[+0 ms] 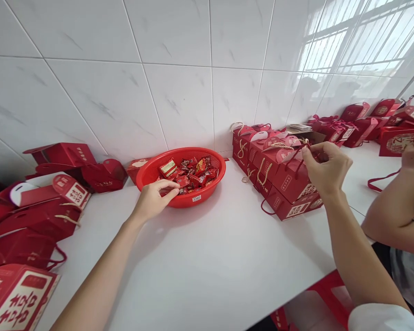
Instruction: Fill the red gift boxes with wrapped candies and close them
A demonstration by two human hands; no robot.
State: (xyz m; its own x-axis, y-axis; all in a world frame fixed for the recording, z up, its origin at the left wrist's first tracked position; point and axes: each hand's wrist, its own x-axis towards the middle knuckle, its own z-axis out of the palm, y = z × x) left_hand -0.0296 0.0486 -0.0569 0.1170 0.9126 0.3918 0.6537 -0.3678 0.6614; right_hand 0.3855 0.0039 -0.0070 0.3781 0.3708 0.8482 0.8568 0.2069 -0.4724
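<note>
My left hand (156, 198) reaches over the near left rim of a red plastic basket (196, 199). Its fingers are stretched out, thumb slightly apart, with the tips beside red-wrapped candies (189, 179); no candy shows clearly in its grasp. A larger packet with a pale label (167, 168) lies at the basket's left. On the right, my right hand (327, 163) pinches the dark red cord handle (293, 161) of a red gift box (291, 181). That box sits on top of another red box (286, 207) in a stacked row against the wall.
Red gift boxes (69, 218) with cord handles crowd the left side of the white table (207, 257). More boxes (357, 124) stand at the far right. Another person's arm (396, 207) rests near them, the hand by a red box. A red stool (331, 294) stands below the table edge.
</note>
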